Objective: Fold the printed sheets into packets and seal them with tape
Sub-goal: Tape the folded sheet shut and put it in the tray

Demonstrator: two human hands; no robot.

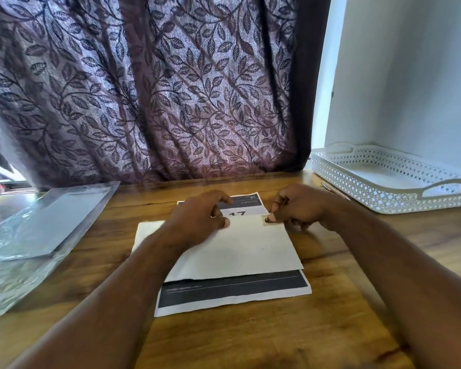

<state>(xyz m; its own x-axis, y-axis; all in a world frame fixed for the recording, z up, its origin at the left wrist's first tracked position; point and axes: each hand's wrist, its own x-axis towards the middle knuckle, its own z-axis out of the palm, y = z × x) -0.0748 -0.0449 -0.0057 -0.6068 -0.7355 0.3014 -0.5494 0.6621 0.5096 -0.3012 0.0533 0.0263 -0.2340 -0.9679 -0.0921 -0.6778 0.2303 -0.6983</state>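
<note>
Two hands on one printed sheet [234, 288], folded over on the wooden table [250, 342]: left hand [197, 214] presses the flap [237, 249] down, right hand [298, 206] pinches its far corner.

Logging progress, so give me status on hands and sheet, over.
Left hand presses folded flap of printed sheet. Right hand pinches small brown piece at flap's corner. Tray, plastic sleeve off to sides.

I'm at home here: leaf-patterned purple curtain [149, 86] hanging behind my wooden desk [250, 336], white lattice tray [383, 195] against a plain wall [410, 75].
</note>
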